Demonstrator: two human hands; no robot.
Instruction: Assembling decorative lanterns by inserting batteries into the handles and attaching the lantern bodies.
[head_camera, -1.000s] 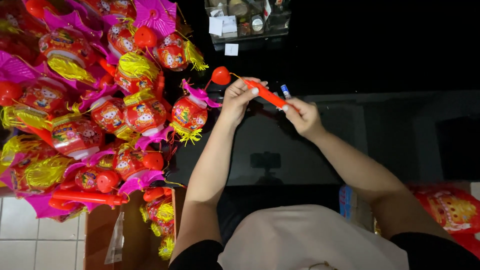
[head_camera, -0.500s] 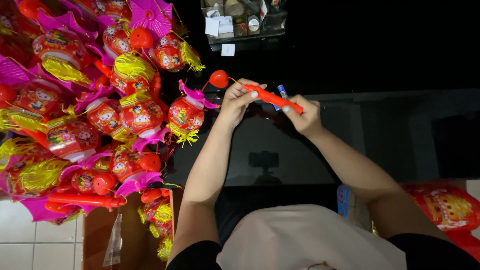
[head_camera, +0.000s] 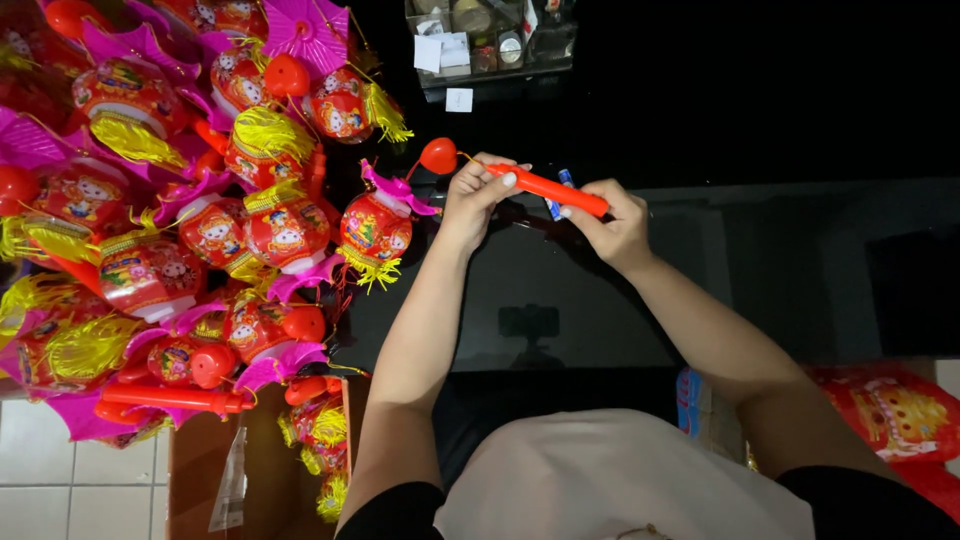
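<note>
Both hands hold an orange-red plastic stick (head_camera: 548, 187) over a dark table (head_camera: 800, 260). My left hand (head_camera: 478, 196) grips it near the end with the red round knob (head_camera: 438, 155). A small red lantern (head_camera: 375, 228) with a pink top and a yellow tassel hangs from that end. My right hand (head_camera: 612, 226) closes around the stick's other end. A small blue and white item (head_camera: 557, 196) shows between its fingers; I cannot tell what it is.
A big pile of red, pink and yellow lanterns (head_camera: 180, 240) fills the left side. A clear box of small items (head_camera: 490, 45) stands at the table's far edge. Red printed packaging (head_camera: 895, 415) lies at the lower right. Tiled floor (head_camera: 60, 490) shows at the lower left.
Both hands and the stick have shifted slightly to the right. The lantern still hangs from the stick's end, and both grips are unchanged.
</note>
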